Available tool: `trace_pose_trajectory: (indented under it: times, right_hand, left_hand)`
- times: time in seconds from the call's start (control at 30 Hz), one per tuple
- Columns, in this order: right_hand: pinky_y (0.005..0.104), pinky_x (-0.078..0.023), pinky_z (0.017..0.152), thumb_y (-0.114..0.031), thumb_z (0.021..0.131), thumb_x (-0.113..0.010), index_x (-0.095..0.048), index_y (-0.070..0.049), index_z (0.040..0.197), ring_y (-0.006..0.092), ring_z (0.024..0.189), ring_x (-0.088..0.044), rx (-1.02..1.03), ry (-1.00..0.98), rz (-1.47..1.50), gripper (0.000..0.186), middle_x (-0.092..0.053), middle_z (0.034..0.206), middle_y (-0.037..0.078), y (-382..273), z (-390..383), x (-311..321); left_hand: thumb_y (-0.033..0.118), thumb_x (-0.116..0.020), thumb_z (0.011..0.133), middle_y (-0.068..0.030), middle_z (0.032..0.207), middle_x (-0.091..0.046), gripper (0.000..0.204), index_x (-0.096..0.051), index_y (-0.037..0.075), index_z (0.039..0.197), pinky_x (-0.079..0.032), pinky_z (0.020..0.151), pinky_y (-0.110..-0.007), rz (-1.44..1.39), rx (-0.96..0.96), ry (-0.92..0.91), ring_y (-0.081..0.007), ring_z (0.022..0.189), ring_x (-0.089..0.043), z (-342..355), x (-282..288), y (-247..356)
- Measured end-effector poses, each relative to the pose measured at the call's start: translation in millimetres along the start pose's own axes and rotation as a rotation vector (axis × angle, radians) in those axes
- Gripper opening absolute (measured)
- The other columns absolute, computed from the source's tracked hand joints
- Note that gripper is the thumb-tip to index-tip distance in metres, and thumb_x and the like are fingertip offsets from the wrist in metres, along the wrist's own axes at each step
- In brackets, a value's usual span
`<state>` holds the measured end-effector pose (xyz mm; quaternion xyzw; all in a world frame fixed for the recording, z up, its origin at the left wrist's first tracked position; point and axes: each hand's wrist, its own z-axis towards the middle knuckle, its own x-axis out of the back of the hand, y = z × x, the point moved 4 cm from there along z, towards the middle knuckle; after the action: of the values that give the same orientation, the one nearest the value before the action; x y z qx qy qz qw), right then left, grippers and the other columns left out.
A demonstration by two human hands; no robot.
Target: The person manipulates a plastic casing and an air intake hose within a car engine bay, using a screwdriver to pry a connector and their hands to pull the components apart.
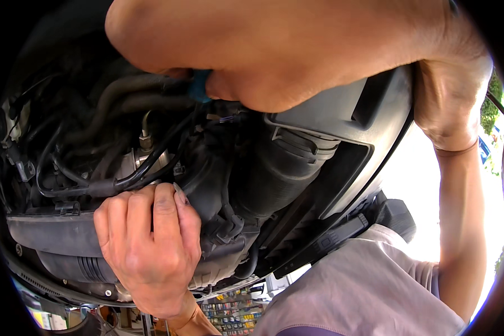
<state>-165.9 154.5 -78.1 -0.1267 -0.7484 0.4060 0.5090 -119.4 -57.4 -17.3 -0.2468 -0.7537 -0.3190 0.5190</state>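
At lower left, bare left hand (148, 241), fingers bunched beside a curved black rubber hose (133, 180); can't tell what they grip. Up top, bare right hand (224, 50), fingers closed on a mostly hidden teal piece (199, 88); wide black cylindrical duct (283, 173) below, further right.

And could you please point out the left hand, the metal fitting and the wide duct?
Left hand (148, 246): head view, on the back of the hand.
Metal fitting (145, 141): head view, on its nut.
Wide duct (284, 175): head view, mid-way along its black wall.
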Motion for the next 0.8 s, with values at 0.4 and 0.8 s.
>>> trace_pose_trajectory:
  times: [0.4,0.8]
  right_hand:
    - [0.0347,-0.047,0.052,-0.018,0.076,-0.073,-0.073,0.007,0.092,0.0188,0.059,-0.061,0.005,-0.013,0.020,0.030,-0.064,0.068,0.010,1,10,0]
    - [0.0354,-0.048,0.054,-0.019,0.077,-0.073,-0.073,0.008,0.091,0.0195,0.060,-0.062,0.021,-0.020,0.034,0.030,-0.065,0.068,0.011,-10,16,-1]
  left_hand:
    - [0.010,-0.069,0.088,-0.0088,0.088,-0.065,0.011,-0.068,0.001,0.094,-0.047,0.074,-0.042,0.035,-0.020,-0.021,-0.0265,0.077,-0.060,2,0,0]
    - [0.003,-0.073,0.083,-0.0094,0.088,-0.066,0.014,-0.071,-0.002,0.096,-0.046,0.074,-0.041,-0.017,-0.003,0.000,-0.0288,0.079,-0.059,-1,0,-1]
